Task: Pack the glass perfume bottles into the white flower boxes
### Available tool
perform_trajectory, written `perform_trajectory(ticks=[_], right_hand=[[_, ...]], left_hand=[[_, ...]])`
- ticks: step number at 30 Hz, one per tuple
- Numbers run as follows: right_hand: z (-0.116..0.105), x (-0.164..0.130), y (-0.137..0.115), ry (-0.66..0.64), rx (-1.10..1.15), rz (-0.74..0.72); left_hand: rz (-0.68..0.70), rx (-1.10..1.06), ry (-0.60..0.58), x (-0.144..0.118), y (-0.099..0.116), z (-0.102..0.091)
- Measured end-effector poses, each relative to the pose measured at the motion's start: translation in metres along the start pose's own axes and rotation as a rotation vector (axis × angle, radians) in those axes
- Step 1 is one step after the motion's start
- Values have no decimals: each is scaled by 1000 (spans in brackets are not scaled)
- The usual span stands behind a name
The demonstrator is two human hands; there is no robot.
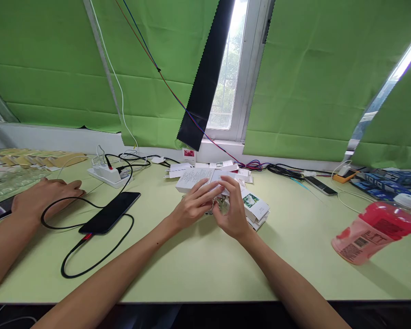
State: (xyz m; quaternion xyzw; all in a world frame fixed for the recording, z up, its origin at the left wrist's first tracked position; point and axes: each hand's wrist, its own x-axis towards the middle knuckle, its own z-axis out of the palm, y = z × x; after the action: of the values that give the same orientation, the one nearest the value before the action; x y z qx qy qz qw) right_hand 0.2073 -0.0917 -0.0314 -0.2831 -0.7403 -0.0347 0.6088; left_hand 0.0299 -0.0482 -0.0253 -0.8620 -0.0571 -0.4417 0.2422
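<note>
Both hands meet mid worktop: left hand and right hand w/ grips pinched on a small white carton, lifted just above the carton pile, prob. for finger room. Co-worker's hand rests flat by phone.

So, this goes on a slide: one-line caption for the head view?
Left hand and right hand grip a small white carton over a pile of flat cartons.

A black smartphone lies on the pale green table, a looping black cable plugged into it. A white power strip sits behind. A pink plastic bottle lies at the right.
</note>
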Motion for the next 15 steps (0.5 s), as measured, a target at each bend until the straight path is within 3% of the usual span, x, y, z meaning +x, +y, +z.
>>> perform_trajectory(ticks=[15], right_hand=[[4, -5, 3, -75, 114, -10]], left_hand=[[39, 15, 15, 3, 6, 1]])
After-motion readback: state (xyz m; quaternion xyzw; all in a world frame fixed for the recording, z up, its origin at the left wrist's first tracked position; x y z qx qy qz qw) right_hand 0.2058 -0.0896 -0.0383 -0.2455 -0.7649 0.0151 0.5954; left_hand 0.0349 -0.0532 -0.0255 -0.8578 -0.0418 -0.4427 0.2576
